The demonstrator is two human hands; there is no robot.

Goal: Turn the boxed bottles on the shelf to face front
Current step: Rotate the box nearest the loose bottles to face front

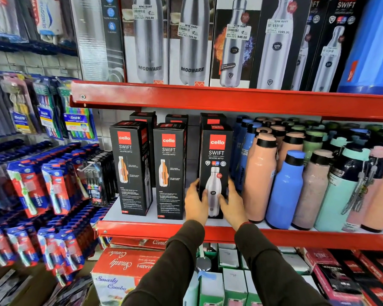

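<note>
Three tall black Cello Swift bottle boxes stand in a front row on the red-edged middle shelf (pixel 142 226). The right box (pixel 216 155) shows its front with a steel bottle picture. My left hand (pixel 195 200) holds its lower left side and my right hand (pixel 232 202) its lower right side. The left box (pixel 131 166) and the middle box (pixel 169 171) show a text panel with a small orange bottle picture. More black boxes (pixel 176 118) stand behind them, mostly hidden.
Loose bottles in peach (pixel 260 175), blue (pixel 284 191) and mint crowd the shelf just right of the held box. Taller boxed steel bottles (pixel 191 40) fill the shelf above. Toothbrush packs (pixel 53 184) hang at the left. Cartons (pixel 119 268) sit on the shelf below.
</note>
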